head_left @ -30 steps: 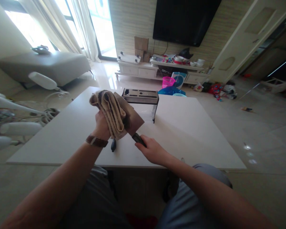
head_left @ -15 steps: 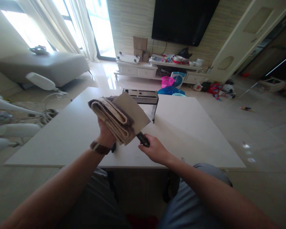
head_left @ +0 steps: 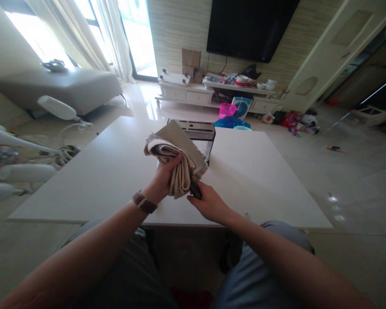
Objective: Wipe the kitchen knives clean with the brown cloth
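Observation:
My right hand (head_left: 210, 202) is closed around the black handle of a cleaver (head_left: 176, 134), whose broad rectangular blade points up and to the left. In my left hand (head_left: 162, 180) is a folded beige and grey cloth (head_left: 183, 174), with the thumb pressed on its near side. The cloth wraps over the lower part of the blade and its right edge, covering much of it. Right behind the blade stands a knife block (head_left: 199, 128) with slots in its top, partly hidden by the cleaver. All of this is over a white table (head_left: 251, 176).
A small clear object (head_left: 247, 216) lies by the table's near edge. White lamp shades (head_left: 56, 108) crowd the left side. Beyond the table are a pink basket (head_left: 227, 110), a blue plastic bag (head_left: 228, 122) and a white TV cabinet (head_left: 197, 97).
My left hand has moved right with the cloth and now folds it around the blade's lower part and edge. The cleaver stays nearly in place in my right hand.

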`<state>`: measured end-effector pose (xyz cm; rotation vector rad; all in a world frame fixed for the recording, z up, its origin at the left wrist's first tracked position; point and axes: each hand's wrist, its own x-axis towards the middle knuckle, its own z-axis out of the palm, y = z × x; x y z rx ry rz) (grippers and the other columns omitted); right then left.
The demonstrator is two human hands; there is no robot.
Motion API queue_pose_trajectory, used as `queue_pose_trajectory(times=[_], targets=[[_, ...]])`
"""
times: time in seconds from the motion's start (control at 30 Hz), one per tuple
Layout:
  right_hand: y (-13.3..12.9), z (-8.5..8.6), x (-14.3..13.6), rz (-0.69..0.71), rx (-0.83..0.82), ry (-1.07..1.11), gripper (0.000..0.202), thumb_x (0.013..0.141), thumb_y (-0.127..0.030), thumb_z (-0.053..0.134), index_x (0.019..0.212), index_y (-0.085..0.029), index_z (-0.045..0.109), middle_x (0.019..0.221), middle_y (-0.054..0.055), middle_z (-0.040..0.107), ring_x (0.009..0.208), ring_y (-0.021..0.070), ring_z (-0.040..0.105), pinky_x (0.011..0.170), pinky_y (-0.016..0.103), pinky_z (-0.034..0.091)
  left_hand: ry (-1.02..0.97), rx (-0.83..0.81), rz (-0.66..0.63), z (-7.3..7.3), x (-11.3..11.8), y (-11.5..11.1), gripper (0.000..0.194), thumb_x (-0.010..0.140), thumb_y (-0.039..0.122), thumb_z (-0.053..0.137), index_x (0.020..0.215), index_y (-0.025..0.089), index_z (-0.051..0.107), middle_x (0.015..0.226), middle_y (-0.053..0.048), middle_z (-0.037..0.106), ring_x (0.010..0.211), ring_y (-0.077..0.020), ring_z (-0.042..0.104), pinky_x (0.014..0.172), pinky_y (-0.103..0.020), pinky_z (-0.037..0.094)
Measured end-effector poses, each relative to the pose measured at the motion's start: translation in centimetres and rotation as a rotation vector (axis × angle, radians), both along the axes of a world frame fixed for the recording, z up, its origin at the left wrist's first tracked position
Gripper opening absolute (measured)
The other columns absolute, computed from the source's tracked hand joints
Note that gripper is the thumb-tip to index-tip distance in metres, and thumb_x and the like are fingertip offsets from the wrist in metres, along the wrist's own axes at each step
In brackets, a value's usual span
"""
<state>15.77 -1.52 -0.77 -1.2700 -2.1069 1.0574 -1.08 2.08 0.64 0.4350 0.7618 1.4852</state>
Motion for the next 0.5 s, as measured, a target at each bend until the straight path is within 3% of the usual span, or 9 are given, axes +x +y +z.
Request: queue_pose_trajectory(times=[0.3,0.5], targets=[[0.0,0.1,0.0,0.02,0.0,-0.043,0.016,0.084,-0.021,0.065,0.099,-0.019,0.059,0.09,0.004,0.068,0.079,0.0193,0.057,0.072,0.03,0.039,0.025,-0.018,0.058,-0.2,-0.1,0.6,0.031,0.072,0.022,0.089,0.094,0.016,0.068,0.086,-0.004,0.078,0.072,-0.0181,0.075,0.077,-0.031,0.064],[-0.1,0.6,0.1,0.023,-0.008,-0.136,0.014,0.087,-0.025,0.065,0.084,-0.022,0.052,0.072,-0.002,0.054,0.067,0.0153,0.048,0.063,0.027,0.028,-0.005,0.0,0.07,1.6,-2.0,1.6,0.026,0.082,0.026,0.081,0.101,0.014,0.069,0.091,-0.008,0.08,0.081,-0.0225,0.078,0.083,-0.035,0.065]])
